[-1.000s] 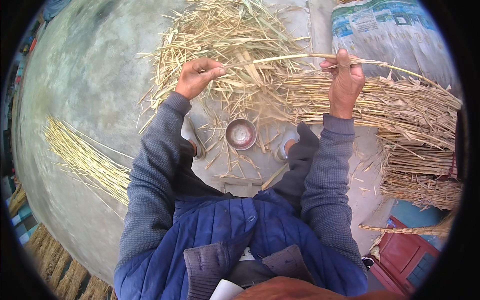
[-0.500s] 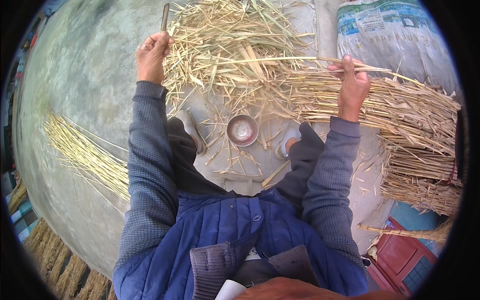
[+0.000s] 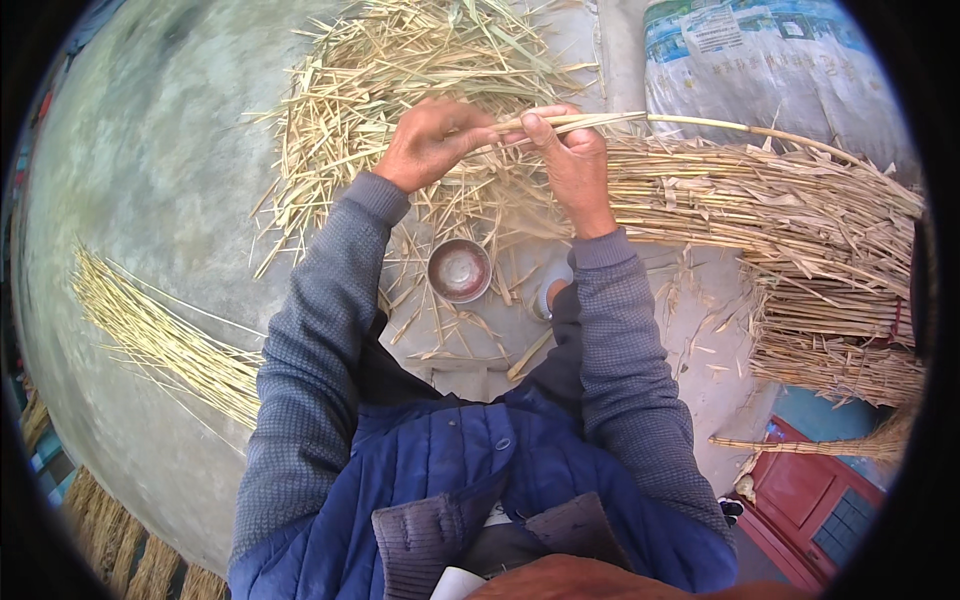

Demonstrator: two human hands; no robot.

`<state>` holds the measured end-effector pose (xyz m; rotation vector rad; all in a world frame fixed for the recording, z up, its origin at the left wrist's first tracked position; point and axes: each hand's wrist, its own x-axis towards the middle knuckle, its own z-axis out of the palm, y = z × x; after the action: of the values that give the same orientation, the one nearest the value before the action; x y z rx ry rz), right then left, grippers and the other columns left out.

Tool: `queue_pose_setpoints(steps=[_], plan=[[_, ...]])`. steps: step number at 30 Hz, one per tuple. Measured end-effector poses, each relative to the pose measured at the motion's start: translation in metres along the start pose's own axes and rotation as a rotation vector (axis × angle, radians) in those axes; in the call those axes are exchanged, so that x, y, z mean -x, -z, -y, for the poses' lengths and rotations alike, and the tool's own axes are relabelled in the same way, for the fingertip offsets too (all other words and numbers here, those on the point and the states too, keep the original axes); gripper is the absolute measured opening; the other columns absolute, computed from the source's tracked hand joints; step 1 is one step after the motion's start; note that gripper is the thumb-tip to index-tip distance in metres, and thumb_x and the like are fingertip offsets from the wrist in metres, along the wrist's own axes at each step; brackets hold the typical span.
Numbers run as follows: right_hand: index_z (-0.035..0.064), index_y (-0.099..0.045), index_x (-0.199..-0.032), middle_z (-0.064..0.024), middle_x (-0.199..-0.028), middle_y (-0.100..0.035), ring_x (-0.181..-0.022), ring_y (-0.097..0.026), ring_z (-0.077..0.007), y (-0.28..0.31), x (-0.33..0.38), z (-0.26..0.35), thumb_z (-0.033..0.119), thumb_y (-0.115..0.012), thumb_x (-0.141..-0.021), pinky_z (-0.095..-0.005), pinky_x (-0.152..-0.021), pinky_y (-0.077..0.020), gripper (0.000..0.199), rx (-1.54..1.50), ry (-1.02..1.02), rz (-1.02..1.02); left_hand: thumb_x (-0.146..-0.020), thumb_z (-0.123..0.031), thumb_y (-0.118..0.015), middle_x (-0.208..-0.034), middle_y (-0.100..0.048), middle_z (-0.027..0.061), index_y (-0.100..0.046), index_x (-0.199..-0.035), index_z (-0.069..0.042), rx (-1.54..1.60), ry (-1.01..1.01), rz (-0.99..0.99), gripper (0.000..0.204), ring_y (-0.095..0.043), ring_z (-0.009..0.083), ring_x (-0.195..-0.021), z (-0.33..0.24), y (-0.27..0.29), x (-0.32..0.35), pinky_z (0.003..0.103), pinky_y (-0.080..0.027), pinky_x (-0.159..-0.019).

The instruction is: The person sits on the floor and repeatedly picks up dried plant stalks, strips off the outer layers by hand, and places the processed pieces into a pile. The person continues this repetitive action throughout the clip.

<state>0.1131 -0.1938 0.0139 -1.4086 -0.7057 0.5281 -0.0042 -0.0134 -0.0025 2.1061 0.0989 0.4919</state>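
The stalk, pinched in the grips of both left hand and right hand over the husks, looked only partly stripped, while a bare bundle lay at left and a large leafy pile at right seemed undone.

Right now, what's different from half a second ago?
The left hand swung right to the dry stalk's left end; the dark stick it held up no longer shows. The right hand, still holding the stalk, moved left along it. The round bowl and yellow stalk bundle stayed put.
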Motion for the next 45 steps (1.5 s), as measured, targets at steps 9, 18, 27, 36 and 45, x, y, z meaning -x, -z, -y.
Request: queue_pose_setpoints(steps=[9, 18, 27, 36, 45], plan=[[-0.0006, -0.066, -0.108, -0.0124, -0.097, -0.072, -0.086, -0.072, -0.0179, 0.045, -0.007, 0.030, 0.021, -0.067, -0.098, -0.0279, -0.077, -0.0581, 0.024, 0.029, 0.007, -0.148, -0.088, -0.027, -0.078, -0.084, -0.071, 0.0053, -0.074, -0.099, -0.002, 0.095, 0.375, 0.085, 0.028, -0.064, 0.0123, -0.075, 0.029, 0.039, 0.018, 0.030, -0.053, -0.069], [-0.0028, -0.063, -0.106, -0.0118, -0.089, -0.072, -0.080, -0.073, -0.0180, 0.028, -0.003, 0.023, 0.020, -0.066, -0.099, -0.0261, -0.070, -0.0585, 0.024, 0.008, 0.049, -0.144, -0.091, -0.016, -0.076, -0.084, -0.073, 0.0047, -0.072, -0.098, -0.001, 0.450, 0.374, -0.103, 0.018, -0.065, 0.0102, -0.074, 0.025, 0.011, 0.013, 0.023, -0.053, -0.070], [-0.0038, -0.062, -0.102, -0.0112, -0.083, -0.070, -0.073, -0.071, -0.0154, 0.061, -0.011, 0.011, 0.021, -0.066, -0.099, -0.0243, -0.063, -0.0574, 0.025, 0.117, 0.003, -0.315, -0.095, -0.016, -0.070, -0.084, -0.069, 0.0045, -0.067, -0.098, -0.003, 0.819, 0.334, -0.511, 0.014, -0.049, 0.0054, -0.061, 0.050, 0.086, 0.015, 0.019, -0.039, -0.055], [-0.0046, -0.062, -0.104, -0.0111, -0.084, -0.070, -0.075, -0.072, -0.0160, 0.047, -0.019, 0.011, 0.020, -0.066, -0.099, -0.0242, -0.064, -0.0573, 0.026, 0.101, 0.023, -0.337, -0.086, -0.023, -0.073, -0.086, -0.071, 0.0102, -0.070, -0.097, -0.009, -0.707, 0.015, 0.017, 0.018, -0.064, 0.0302, -0.086, 0.044, 0.042, 0.025, 0.041, -0.052, -0.075], [-0.0017, -0.063, -0.104, -0.0106, -0.089, -0.071, -0.081, -0.073, -0.0180, 0.042, -0.014, 0.022, 0.018, -0.065, -0.099, -0.0267, -0.072, -0.0585, 0.021, 0.041, 0.101, -0.142, -0.090, -0.022, -0.076, -0.092, -0.074, 0.0057, -0.071, -0.105, -0.001, 0.075, 0.295, 0.094, 0.027, -0.069, 0.0144, -0.085, 0.050, 0.032, 0.012, 0.030, -0.055, -0.077]])
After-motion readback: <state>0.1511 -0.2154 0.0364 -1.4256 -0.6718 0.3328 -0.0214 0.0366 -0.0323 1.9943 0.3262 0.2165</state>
